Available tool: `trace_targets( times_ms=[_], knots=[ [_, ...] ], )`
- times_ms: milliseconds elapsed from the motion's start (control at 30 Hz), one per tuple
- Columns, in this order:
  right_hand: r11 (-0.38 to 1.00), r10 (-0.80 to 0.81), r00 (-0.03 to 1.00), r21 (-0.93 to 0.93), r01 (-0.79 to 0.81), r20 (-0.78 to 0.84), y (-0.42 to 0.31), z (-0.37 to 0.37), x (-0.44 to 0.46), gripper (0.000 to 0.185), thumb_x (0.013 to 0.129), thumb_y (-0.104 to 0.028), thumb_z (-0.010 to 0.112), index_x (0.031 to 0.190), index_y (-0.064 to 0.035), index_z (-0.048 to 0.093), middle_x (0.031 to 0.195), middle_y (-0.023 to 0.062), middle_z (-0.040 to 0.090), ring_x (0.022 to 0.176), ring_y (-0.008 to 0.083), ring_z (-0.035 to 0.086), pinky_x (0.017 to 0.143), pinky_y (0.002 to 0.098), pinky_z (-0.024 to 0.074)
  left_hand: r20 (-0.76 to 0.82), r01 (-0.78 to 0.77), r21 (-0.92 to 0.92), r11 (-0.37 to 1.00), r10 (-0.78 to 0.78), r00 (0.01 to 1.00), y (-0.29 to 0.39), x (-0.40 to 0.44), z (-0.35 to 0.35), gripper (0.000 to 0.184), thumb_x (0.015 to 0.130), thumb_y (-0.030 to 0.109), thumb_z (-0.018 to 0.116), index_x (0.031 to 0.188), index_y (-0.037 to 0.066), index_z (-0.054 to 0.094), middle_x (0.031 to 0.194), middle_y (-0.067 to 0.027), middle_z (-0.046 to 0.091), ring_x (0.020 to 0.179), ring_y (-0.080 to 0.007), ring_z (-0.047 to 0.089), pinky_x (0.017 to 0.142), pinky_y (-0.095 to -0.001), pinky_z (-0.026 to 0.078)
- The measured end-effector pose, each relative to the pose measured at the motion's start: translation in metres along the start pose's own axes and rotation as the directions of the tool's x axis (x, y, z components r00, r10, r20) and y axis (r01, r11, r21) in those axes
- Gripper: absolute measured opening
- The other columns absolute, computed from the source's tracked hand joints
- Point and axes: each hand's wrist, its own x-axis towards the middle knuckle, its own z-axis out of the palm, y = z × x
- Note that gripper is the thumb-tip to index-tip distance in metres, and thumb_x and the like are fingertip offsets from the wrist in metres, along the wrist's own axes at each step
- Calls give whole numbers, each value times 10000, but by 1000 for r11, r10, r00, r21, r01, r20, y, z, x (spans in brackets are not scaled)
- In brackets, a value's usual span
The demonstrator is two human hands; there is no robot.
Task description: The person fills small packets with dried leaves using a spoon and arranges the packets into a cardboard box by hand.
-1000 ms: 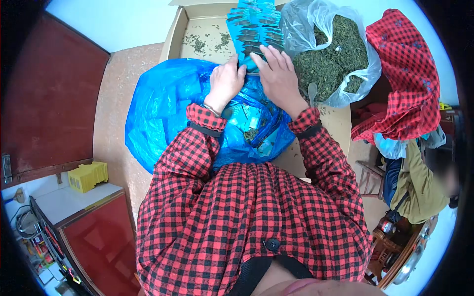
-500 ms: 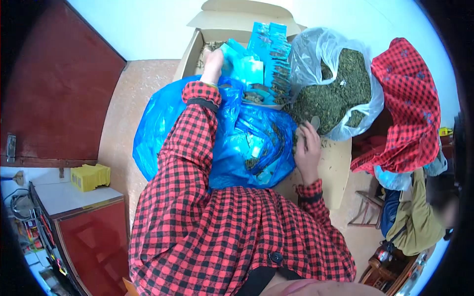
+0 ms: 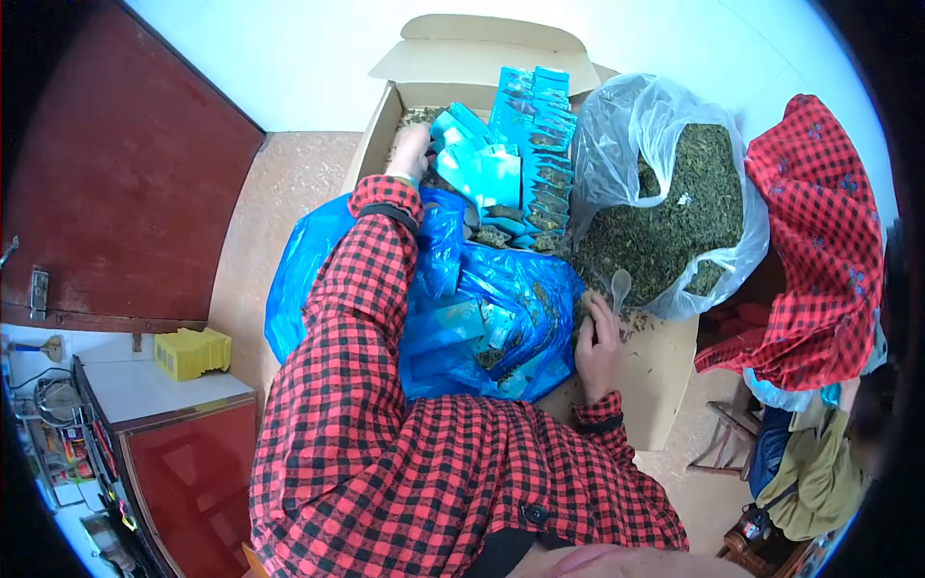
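In front of you, the crumpled blue plastic bag (image 3: 308, 279) is thin, glossy and creased, while the big translucent plastic bag (image 3: 607, 130) has a filmy, shiny skin around rough, matt, dark-green dried leaves (image 3: 665, 231). Your flat teal packets (image 3: 496, 173) look like smooth, shiny plastic or foil, and the small clear spoon (image 3: 621, 282) like smooth plastic. The open brown box (image 3: 382, 130) is matt cardboard; your red-and-black checked shirt (image 3: 453, 472) is matt cloth.

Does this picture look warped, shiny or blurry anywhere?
Head view: wide-lens distortion, with black corners; head view: white glints on the blue bag and clear bag; head view: a blurred patch beside the khaki garment, far right.
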Motion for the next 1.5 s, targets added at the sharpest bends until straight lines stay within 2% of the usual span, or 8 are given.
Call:
trace_targets(
  times_ms=[200, 333, 567, 733, 833, 967, 1267, 1500],
  knots=[
    [1000, 16, 1000, -10, -15, 27, 5, 1, -4, 284, 854, 48, 533, 1120, 9, 623, 1255, 148, 616, 1163, 337, 568, 1000, 419, 428, -2, -25, -18, 1000, 25, 1000, 12, 14, 26, 299, 960, 350, 527, 1096, 89, 574, 1027, -79, 620, 948, -212, 564, 767, -420, 482],
    [999, 34, 998, -20, -33, 46, 5, 0, -2, 284, 847, 45, 533, 1110, 3, 630, 1255, 141, 614, 1177, 333, 557, 1015, 427, 413, 60, -79, 156, 985, 70, 996, 16, 28, 33, 407, 965, 371, 526, 1209, 49, 577, 1053, -104, 631, 936, -233, 566, 795, -411, 490],
    [996, 5, 997, -94, 2, 72, 0, 0, 4, 256, 862, 43, 541, 1096, -1, 637, 1219, 136, 632, 1149, 319, 574, 1002, 409, 424, 236, -407, 433, 804, 335, 912, 12, 57, 33, 509, 950, 434, 541, 1259, 38, 628, 1238, -150, 647, 1071, -243, 620, 957, -350, 460],
    [991, -4, 997, -137, 14, 77, -2, 3, 4, 247, 859, 45, 553, 1085, -4, 640, 1213, 134, 631, 1155, 318, 568, 1005, 411, 419, 375, -458, 387, 800, 318, 871, 6, 58, 41, 504, 946, 437, 552, 1214, 23, 657, 1213, -155, 662, 1125, -229, 608, 986, -349, 449],
    [989, -7, 996, -150, 20, 89, -4, 3, 3, 241, 858, 45, 560, 1079, -5, 642, 1213, 133, 630, 1157, 319, 567, 1007, 411, 417, 403, -358, 533, 766, 142, 904, 12, 47, 38, 559, 970, 447, 525, 1268, -20, 602, 1321, -135, 590, 1167, -228, 549, 1019, -357, 414],
    [988, -20, 997, -149, 32, 78, -3, 5, 4, 232, 857, 44, 564, 1070, -6, 644, 1215, 132, 631, 1159, 320, 567, 1009, 411, 414, 388, -281, 512, 812, 74, 919, 29, 5, 36, 568, 973, 446, 519, 1296, -18, 577, 1315, -138, 584, 1167, -225, 543, 1010, -376, 417],
    [990, -58, 998, -124, 62, 40, 4, 9, 0, 257, 833, 40, 558, 1063, -22, 655, 1237, 124, 625, 1185, 313, 553, 1022, 419, 397, 421, -239, 480, 844, 17, 907, 50, -30, 31, 558, 977, 442, 505, 1310, -3, 552, 1315, -129, 566, 1140, -231, 536, 974, -382, 423],
    [988, -73, 997, -136, 77, 30, 4, 8, -2, 253, 829, 30, 562, 1054, -29, 661, 1240, 120, 626, 1193, 313, 547, 1019, 419, 398, 505, -355, 469, 809, 84, 859, 80, -83, 46, 405, 987, 339, 517, 1228, 27, 610, 1160, -68, 625, 1055, -169, 553, 944, -315, 434]
  ],
)
